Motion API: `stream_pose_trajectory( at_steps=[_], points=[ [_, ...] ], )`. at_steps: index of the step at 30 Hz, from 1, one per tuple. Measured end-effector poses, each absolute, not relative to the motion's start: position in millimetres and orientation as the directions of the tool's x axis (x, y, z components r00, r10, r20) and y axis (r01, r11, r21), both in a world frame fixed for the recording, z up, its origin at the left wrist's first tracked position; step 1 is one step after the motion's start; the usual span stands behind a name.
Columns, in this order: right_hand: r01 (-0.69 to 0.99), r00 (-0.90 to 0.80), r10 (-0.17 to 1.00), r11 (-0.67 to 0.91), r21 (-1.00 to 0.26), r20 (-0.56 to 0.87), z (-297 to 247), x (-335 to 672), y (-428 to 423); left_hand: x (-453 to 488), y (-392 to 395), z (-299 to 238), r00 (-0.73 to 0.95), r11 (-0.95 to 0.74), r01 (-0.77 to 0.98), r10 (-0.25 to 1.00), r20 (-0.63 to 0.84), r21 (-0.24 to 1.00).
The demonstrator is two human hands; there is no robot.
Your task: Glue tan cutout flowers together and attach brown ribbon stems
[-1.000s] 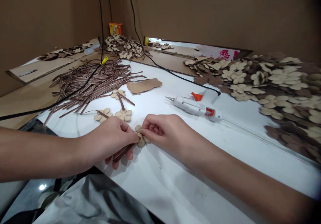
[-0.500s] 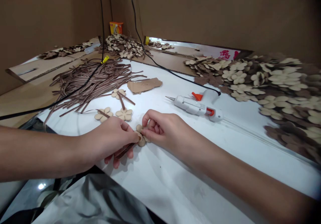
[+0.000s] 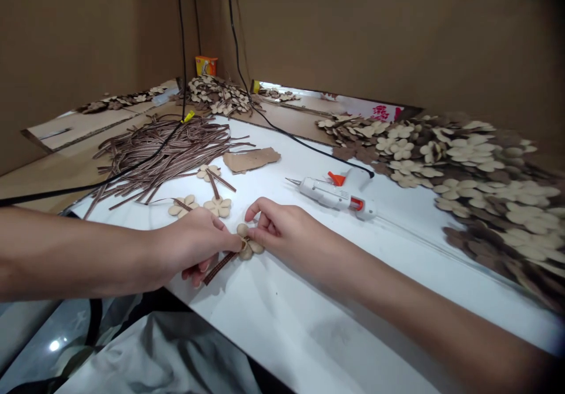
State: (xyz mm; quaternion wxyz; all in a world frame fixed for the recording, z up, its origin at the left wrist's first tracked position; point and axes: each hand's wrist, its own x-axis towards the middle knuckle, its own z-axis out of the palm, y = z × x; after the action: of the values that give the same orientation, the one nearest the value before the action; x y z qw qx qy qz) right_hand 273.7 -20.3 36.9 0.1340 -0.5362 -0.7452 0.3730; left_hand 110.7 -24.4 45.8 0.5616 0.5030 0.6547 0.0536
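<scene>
My left hand (image 3: 194,244) and my right hand (image 3: 282,229) meet over a small tan flower cutout (image 3: 248,244) lying on the white tabletop (image 3: 282,317). A brown corrugated strip (image 3: 219,267) sticks out from under the flower toward me, like a stem. Left thumb and fingers pinch the flower where the strip joins it. The right fingertips press on the flower from the other side, with the index finger lifted a little. Three more flowers with strips (image 3: 200,197) lie just beyond my left hand.
A white glue gun (image 3: 333,195) with an orange trigger lies right of centre, its black cable (image 3: 304,141) running back. A heap of brown strips (image 3: 163,146) sits at the left, a torn cardboard scrap (image 3: 251,159) beside it. Flower cutout piles (image 3: 477,164) cover the right side.
The camera has tipped and shifted slightly, so everything sits a bit lower and left. My right index finger has lifted off the flower. Both hands stay on the flower.
</scene>
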Motion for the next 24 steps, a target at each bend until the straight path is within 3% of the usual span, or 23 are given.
stream_pose_trajectory(
  at_steps=[8, 14, 18, 24],
  points=[
    [0.794, -0.362, 0.906, 0.175, -0.582, -0.221, 43, 270, -23, 113, -26, 50, 0.127, 0.496, 0.611, 0.707, -0.695, 0.616],
    [0.829, -0.358, 0.92, 0.234, -0.508, -0.16, 35, 270, -29, 108, -25, 49, 0.201, 0.508, 0.534, 0.7, -0.685, 0.676],
    [0.758, -0.395, 0.915, 0.276, -0.59, -0.079, 33, 273, -32, 100, -26, 49, 0.296, 0.538, 0.49, 0.638, -0.711, 0.686],
    [0.463, -0.367, 0.928, 0.128, -0.877, -0.058, 27, 276, -26, 86, -25, 44, 0.384, 0.538, 0.441, 0.61, -0.693, 0.718]
  ],
)
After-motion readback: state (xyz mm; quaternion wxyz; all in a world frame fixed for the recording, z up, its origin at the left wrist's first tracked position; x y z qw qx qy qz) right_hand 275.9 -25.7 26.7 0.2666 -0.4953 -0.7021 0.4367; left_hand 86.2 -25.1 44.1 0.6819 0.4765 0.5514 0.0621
